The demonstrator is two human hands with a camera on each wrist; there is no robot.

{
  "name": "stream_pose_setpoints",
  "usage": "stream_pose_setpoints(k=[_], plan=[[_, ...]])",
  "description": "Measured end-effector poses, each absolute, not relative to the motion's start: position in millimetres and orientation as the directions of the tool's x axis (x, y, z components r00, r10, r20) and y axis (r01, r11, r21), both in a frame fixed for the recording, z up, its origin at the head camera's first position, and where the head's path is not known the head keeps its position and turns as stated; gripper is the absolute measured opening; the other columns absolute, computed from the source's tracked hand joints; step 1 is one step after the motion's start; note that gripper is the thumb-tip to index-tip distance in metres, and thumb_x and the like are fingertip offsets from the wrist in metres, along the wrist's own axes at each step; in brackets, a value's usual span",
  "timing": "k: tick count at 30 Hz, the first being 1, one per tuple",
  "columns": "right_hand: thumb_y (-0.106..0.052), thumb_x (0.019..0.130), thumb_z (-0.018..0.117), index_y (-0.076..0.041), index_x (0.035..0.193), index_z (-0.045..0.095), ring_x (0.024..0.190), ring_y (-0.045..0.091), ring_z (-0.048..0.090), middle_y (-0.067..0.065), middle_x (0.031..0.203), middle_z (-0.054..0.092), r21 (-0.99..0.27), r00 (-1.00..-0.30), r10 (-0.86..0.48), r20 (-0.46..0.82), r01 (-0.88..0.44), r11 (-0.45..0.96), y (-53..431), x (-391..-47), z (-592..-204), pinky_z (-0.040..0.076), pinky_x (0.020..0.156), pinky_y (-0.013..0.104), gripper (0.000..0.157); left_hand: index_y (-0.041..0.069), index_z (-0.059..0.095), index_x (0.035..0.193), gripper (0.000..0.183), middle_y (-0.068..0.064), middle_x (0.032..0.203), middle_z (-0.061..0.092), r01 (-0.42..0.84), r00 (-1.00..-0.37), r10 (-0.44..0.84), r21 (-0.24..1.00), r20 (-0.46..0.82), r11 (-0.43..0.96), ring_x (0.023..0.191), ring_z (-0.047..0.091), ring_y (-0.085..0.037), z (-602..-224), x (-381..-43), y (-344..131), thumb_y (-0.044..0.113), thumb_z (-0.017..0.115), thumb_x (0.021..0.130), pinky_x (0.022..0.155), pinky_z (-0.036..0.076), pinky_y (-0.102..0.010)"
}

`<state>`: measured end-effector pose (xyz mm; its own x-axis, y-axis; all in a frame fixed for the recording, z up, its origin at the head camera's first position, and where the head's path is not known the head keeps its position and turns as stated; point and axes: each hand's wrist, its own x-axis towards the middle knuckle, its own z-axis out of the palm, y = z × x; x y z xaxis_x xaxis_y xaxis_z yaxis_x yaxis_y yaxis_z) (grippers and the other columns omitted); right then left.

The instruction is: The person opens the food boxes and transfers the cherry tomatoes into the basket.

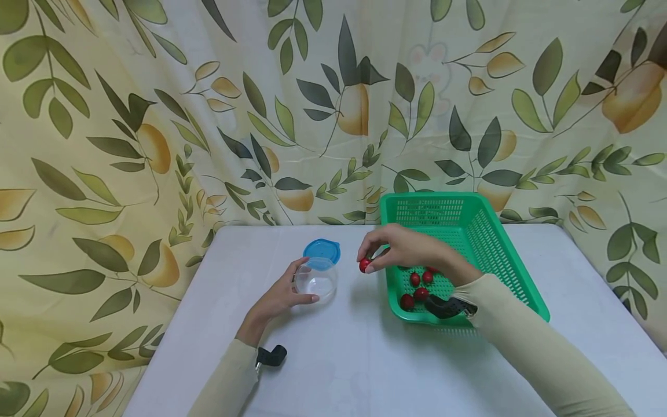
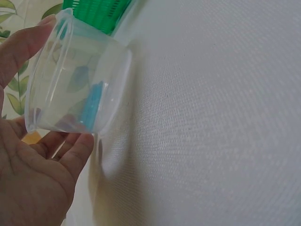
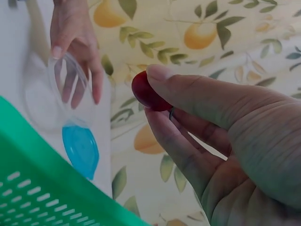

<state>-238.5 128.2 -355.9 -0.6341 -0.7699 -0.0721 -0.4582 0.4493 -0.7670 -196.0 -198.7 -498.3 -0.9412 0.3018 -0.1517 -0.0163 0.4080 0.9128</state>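
Note:
My left hand [image 1: 278,298] grips a small clear round plastic container [image 1: 315,284], thumb on one side and fingers on the other. In the left wrist view the container [image 2: 80,75] shows no contents, and its base is close to the tabletop. My right hand [image 1: 406,248] pinches a small round red fruit [image 1: 365,265] between thumb and fingertips. This fruit [image 3: 149,92] is glossy and dark red in the right wrist view. The hand hovers beside the left rim of a green basket [image 1: 508,255], where several red fruits [image 1: 421,293] lie, partly hidden by my right arm.
A blue lid [image 1: 323,249] lies on the table just behind the container. White cloth covers the table [image 1: 333,359]. A curtain with leaf and fruit prints [image 1: 312,116] hangs along the table's back edge. Black wrist devices [image 1: 272,355] sit at both cuffs.

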Motion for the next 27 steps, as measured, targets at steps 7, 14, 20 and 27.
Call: stream_pose_setpoints(k=[7,14,20,27], plan=[[-0.021,0.089,0.08,-0.019,0.11,0.074,0.098,0.023,0.068,0.0,0.105,0.074,-0.796,-0.666,-0.744,-0.059,-0.418,0.437,152.7,-236.3,-359.5,0.059,0.08,0.032,0.022,0.034,0.027,0.158,0.102,-0.005,0.158,0.042,-0.025,-0.944,0.289,0.908,-0.159,0.418,0.139,0.039,-0.033,-497.6,-195.1,-197.5,0.033,0.089,0.078,0.106,0.042,-0.054],[-0.024,0.089,0.08,-0.019,0.11,0.074,0.093,0.024,0.067,-0.001,0.102,0.074,-0.797,-0.687,-0.725,-0.033,-0.42,0.434,172.9,-233.5,-361.2,0.057,0.083,0.032,0.022,0.034,0.028,0.158,0.101,-0.003,0.157,0.043,-0.028,-0.947,0.279,0.907,-0.159,0.421,0.138,0.04,-0.032,-497.7,-195.1,-196.9,0.034,0.089,0.077,0.104,0.043,-0.053],[-0.025,0.089,0.08,-0.016,0.111,0.074,0.102,0.023,0.065,-0.002,0.104,0.073,-0.804,-0.715,-0.698,-0.038,-0.392,0.446,186.8,-229.1,-361.4,0.055,0.09,0.035,0.025,0.034,0.028,0.158,0.102,-0.002,0.157,0.043,-0.027,-0.947,0.278,0.906,-0.158,0.422,0.134,0.042,-0.031,-498.3,-194.7,-197.4,0.035,0.09,0.077,0.1,0.044,-0.049],[-0.028,0.089,0.08,-0.018,0.11,0.075,0.108,0.025,0.061,-0.002,0.109,0.073,-0.79,-0.757,-0.653,-0.027,-0.384,0.477,201.6,-228.2,-368.7,0.053,0.092,0.037,0.024,0.034,0.028,0.158,0.101,-0.002,0.156,0.044,-0.024,-0.948,0.278,0.905,-0.156,0.425,0.129,0.044,-0.03,-499.5,-195.1,-197.9,0.035,0.089,0.077,0.096,0.045,-0.045]])
